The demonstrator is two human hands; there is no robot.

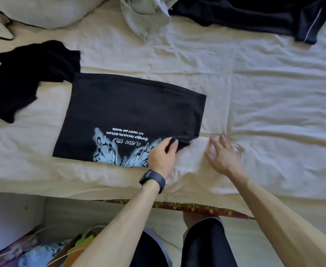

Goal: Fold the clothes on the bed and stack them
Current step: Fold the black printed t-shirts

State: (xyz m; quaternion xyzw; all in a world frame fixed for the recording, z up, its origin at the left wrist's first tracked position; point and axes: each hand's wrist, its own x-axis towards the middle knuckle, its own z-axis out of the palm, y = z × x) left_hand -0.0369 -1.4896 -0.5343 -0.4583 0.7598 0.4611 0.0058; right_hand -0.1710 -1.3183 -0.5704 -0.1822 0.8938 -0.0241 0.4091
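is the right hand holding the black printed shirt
No, the right hand is spread open over the bed sheet beside the black printed shirt, and only the left hand pinches its corner.

- A black T-shirt with a pale blue print (131, 112) lies folded into a flat rectangle on the cream bed (264, 83); its near right corner is bunched.
- A crumpled black garment (29, 74) touches its far left corner.
- A pale grey-green garment (144, 14) lies crumpled at the far edge.
- A dark navy garment with a thin light stripe (245, 14) lies unfolded, far right.

The printed shirt (131, 116) lies on the bed (274, 93), another garment (29, 74) at its left.
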